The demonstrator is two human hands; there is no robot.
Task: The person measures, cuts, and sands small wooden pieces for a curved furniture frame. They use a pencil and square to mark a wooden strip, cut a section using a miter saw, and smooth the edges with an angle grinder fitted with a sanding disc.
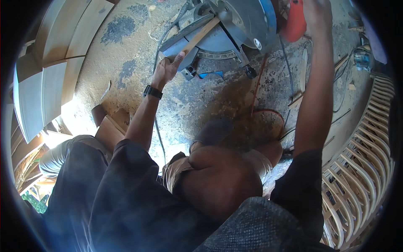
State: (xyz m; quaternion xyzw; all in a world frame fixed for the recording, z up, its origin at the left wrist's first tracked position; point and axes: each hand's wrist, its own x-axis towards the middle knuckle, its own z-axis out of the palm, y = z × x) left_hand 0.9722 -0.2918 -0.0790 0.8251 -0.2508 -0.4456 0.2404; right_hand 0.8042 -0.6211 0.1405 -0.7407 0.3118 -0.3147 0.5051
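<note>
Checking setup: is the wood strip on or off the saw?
On: the strip lies across the saw, left hand holding one end.

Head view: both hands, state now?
Left hand: holding the narrow, flat brown wooden strip.
Right hand: at the red, rounded handle; grip cannot be told.

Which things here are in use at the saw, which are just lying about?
In use:
miter saw
wood strip, held by left hand
red handle, right hand at it

Seemingly lying about:
teal power tool
curved wooden slats
wooden panels at left
wood offcut on floor
</note>
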